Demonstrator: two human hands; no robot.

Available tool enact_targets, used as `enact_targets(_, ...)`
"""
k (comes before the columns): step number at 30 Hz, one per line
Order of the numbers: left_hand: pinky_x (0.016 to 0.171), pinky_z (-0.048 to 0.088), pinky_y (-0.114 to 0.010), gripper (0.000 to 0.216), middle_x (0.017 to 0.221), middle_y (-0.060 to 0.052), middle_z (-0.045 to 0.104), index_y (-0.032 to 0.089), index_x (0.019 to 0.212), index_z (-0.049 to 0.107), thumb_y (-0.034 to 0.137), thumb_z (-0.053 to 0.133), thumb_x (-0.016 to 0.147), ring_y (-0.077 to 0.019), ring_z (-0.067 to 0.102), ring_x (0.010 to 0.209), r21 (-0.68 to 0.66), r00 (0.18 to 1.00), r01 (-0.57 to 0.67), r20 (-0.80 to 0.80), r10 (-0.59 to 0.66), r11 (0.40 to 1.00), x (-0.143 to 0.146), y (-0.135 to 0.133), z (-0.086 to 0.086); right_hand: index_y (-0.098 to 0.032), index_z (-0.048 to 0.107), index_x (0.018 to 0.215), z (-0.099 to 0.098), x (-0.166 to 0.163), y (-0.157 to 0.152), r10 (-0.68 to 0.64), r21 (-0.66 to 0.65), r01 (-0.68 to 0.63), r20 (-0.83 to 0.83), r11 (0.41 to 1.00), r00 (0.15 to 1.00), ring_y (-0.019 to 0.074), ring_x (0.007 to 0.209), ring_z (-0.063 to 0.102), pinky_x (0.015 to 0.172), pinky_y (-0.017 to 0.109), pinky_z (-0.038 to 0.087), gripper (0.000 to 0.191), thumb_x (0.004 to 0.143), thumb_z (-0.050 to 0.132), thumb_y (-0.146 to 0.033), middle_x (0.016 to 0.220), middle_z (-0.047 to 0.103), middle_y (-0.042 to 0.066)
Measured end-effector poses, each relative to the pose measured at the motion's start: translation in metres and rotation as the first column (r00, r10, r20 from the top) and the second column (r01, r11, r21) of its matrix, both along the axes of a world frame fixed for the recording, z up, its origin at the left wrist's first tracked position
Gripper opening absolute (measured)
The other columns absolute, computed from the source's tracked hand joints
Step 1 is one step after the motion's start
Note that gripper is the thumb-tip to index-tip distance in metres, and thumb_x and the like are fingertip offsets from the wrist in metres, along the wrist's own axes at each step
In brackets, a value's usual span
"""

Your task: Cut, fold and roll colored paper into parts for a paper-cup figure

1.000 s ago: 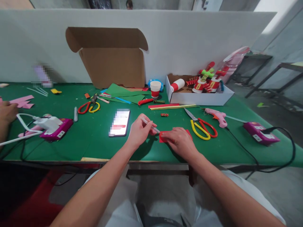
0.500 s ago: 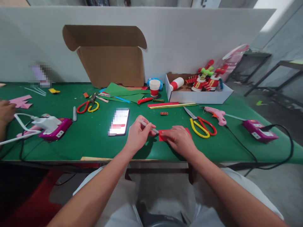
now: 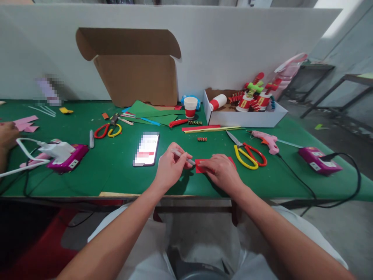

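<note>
Head view, single frame. Left hand (image 3: 169,168): fingers closed round a grey pen (image 3: 183,156), its tip at the left edge of a red paper piece (image 3: 202,165). Right hand (image 3: 222,171): laid palm down on the same red paper piece, fingers spread flat and pinning it to the green table (image 3: 122,175), gripping nothing. Red paper piece: flat on the table near its front edge, between the two hands, largely covered by the right one.

Just left of the left hand: phone (image 3: 146,149), screen lit, lying flat. Right of the right hand: scissors with yellow and red handles (image 3: 247,153); beyond them a pink glue gun (image 3: 265,140), its cable running to a magenta power block (image 3: 319,163).

Middle of the table: small red and black coil (image 3: 202,139), red and yellow paper strips (image 3: 211,128), red-banded paper cup (image 3: 190,107), green paper sheets (image 3: 151,112). Behind: open brown carton (image 3: 136,74) against the white partition; white tray box (image 3: 244,116) holding finished red, white and green craft pieces.

Left part of the table: a second pair of scissors (image 3: 108,130), a second magenta block with white plug (image 3: 65,155), pink paper scraps (image 3: 25,123). Another person's hand (image 3: 7,134) at the far left edge.
</note>
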State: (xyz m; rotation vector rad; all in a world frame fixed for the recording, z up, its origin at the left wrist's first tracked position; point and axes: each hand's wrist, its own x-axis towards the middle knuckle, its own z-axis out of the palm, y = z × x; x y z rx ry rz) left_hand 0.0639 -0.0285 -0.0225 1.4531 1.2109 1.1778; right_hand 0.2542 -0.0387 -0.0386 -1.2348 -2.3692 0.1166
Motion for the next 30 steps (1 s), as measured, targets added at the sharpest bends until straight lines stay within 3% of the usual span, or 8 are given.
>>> enact_targets(12, 0.056, 0.055, -0.026, 0.018, 0.076, -0.002, 0.071, 0.02, 0.08, 0.044, 0.032, 0.057, 0.083, -0.015, 0.069, 0.057, -0.021, 0.999, 0.01, 0.054, -0.009, 1.0, 0.0, -0.007, 0.004, -0.021, 0.072, 0.092, 0.003, 0.0, 0.0, -0.008, -0.034, 0.009, 0.009, 0.999, 1.0, 0.0183, 0.076, 0.058, 0.078, 0.031, 0.035, 0.016, 0.088, 0.056, -0.021, 0.084, 0.074, 0.005)
enact_targets(18, 0.055, 0.055, -0.026, 0.017, 0.073, -0.002, 0.071, 0.019, 0.077, 0.046, 0.027, 0.06, 0.08, -0.0129, 0.066, 0.053, 0.028, 0.989, -0.035, 0.147, 0.031, 0.999, -0.012, -0.007, 0.015, -0.02, 0.07, 0.1, 0.006, 0.006, 0.004, 0.023, -0.085, -0.019, 0.053, 0.996, 0.998, 0.0195, 0.081, 0.057, 0.08, 0.031, 0.036, 0.026, 0.081, 0.057, -0.009, 0.083, 0.071, 0.006)
enact_targets(23, 0.052, 0.053, -0.026, 0.018, 0.071, -0.002, 0.071, 0.019, 0.074, 0.046, 0.029, 0.061, 0.079, -0.0137, 0.065, 0.051, -0.019, 0.986, 0.058, 0.154, -0.055, 0.998, -0.017, -0.008, 0.014, -0.018, 0.061, 0.113, 0.013, 0.008, 0.005, 0.035, -0.166, -0.025, 0.055, 0.986, 0.998, 0.0193, 0.087, 0.06, 0.082, 0.03, 0.037, 0.034, 0.083, 0.05, -0.006, 0.092, 0.07, 0.007)
enact_targets(30, 0.058, 0.053, -0.026, 0.014, 0.078, -0.003, 0.072, 0.02, 0.074, 0.048, 0.029, 0.057, 0.08, -0.014, 0.066, 0.057, 0.068, 0.989, 0.145, 0.011, -0.146, 0.987, -0.01, -0.019, 0.009, -0.019, 0.059, 0.11, 0.02, 0.006, 0.004, 0.033, -0.221, -0.02, 0.057, 0.975, 0.998, 0.0193, 0.09, 0.06, 0.082, 0.029, 0.037, 0.033, 0.082, 0.051, -0.004, 0.095, 0.069, 0.006)
